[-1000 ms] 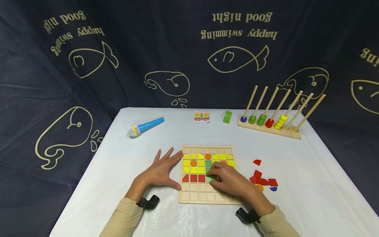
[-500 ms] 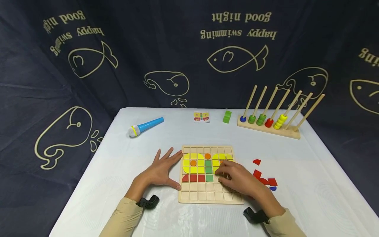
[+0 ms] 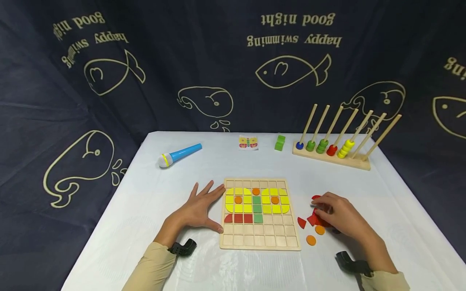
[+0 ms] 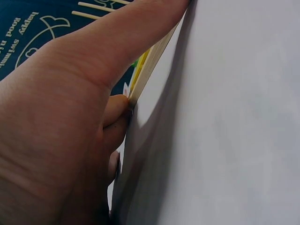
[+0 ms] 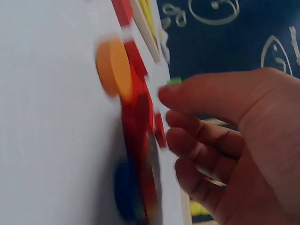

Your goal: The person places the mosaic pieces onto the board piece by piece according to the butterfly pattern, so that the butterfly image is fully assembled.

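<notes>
My left hand (image 3: 201, 206) lies with its fingers spread, thumb and index fingertip at the left edge of a wooden grid board (image 3: 248, 241); the left wrist view shows the thumb against that edge. Yellow tiles (image 3: 238, 208), orange discs, green squares (image 3: 257, 209) and a row of red tiles (image 3: 238, 218) sit in the board's cells. To the right, my right hand (image 3: 342, 213) hovers over loose red tiles (image 3: 311, 219), thumb and fingers apart and bent, holding nothing. The right wrist view shows a blue piece (image 5: 124, 190) and an orange disc (image 5: 112, 68) beside them.
A blue toy microphone (image 3: 182, 154) lies at the back left. Further right are a butterfly picture card (image 3: 248, 143), green blocks (image 3: 279, 143) and a peg stand (image 3: 331, 158) with coloured beads. A dark printed cloth (image 3: 204, 48) hangs behind the table.
My right hand has moved right, from over the board to the loose tiles, uncovering the yellow tiles and orange disc on the board's right side. My left hand has stayed in place.
</notes>
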Demonstrator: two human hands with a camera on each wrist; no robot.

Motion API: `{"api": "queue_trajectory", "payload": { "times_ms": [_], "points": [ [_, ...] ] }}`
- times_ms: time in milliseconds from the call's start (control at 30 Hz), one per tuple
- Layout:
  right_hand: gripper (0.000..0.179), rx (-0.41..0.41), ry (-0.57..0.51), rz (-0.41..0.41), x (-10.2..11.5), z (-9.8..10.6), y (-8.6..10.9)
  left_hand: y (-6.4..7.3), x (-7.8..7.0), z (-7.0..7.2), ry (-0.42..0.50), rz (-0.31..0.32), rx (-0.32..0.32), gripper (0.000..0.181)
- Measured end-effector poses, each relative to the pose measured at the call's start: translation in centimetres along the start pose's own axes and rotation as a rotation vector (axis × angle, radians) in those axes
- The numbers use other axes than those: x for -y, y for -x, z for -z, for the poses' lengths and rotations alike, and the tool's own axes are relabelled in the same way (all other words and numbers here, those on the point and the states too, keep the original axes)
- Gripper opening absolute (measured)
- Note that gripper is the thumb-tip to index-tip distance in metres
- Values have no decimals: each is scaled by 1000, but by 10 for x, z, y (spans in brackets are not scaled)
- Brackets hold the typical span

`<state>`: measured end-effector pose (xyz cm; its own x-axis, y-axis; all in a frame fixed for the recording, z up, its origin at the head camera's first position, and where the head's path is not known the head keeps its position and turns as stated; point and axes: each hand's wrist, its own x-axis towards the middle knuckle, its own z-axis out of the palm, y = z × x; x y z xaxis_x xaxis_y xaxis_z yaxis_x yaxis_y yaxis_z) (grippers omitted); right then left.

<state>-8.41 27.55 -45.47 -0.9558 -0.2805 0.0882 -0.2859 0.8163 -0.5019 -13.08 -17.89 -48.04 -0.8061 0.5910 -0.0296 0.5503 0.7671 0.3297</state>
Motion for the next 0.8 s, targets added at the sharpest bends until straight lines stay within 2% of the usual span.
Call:
{"api": "queue_trajectory", "payload": {
  "times_ms": [133, 233, 500, 800],
  "points": [
    [25, 61, -3, -74, -10, 6, 5, 0, 0, 1, 3, -6, 0, 132],
    [25, 87, -17, -87, -12, 7, 6, 0, 1, 1, -1, -4, 3, 132],
    [23, 48, 16, -79, -11, 0, 3, 0, 2, -1, 1, -14, -3, 132],
    [26, 38, -22, -30, -3, -4, 1, -1, 2, -1, -7, -3, -1, 133]
  ]
}}
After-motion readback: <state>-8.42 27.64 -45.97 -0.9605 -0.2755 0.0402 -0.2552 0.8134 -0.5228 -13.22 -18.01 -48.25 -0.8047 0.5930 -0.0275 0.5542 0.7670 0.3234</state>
